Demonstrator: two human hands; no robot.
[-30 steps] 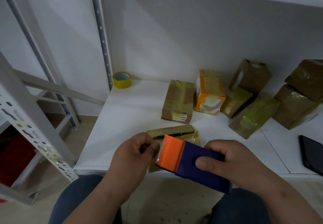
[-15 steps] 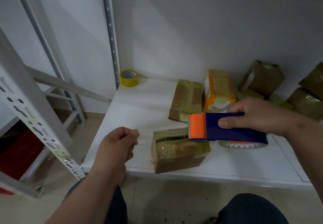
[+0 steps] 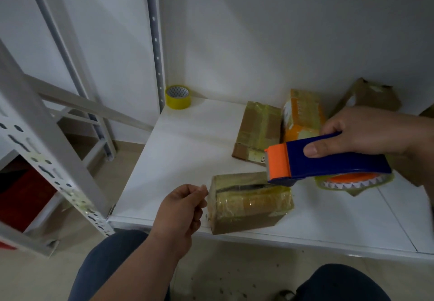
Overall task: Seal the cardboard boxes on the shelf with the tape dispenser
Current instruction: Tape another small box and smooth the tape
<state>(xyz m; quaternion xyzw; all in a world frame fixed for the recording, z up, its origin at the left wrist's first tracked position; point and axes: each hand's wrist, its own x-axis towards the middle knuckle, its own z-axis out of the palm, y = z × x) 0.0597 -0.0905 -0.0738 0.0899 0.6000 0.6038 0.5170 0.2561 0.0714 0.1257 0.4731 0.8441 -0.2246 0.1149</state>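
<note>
The right hand [image 3: 371,134] covers part of the far brown box [image 3: 373,96]. The tape dispenser [image 3: 328,160] hides the flat box's [image 3: 258,129] near label. Whether the left hand [image 3: 183,209] pinches tape is unclear.

Tape dispenser [image 3: 328,162]: blue body, orange front guard, tape roll beneath; lifted level, its orange end over the near cardboard box [image 3: 249,203]. That box lies at the shelf's [image 3: 187,150] near edge, top seam gaping, wrapped in glossy tape. Further taped boxes [image 3: 258,131] lie behind.
</note>
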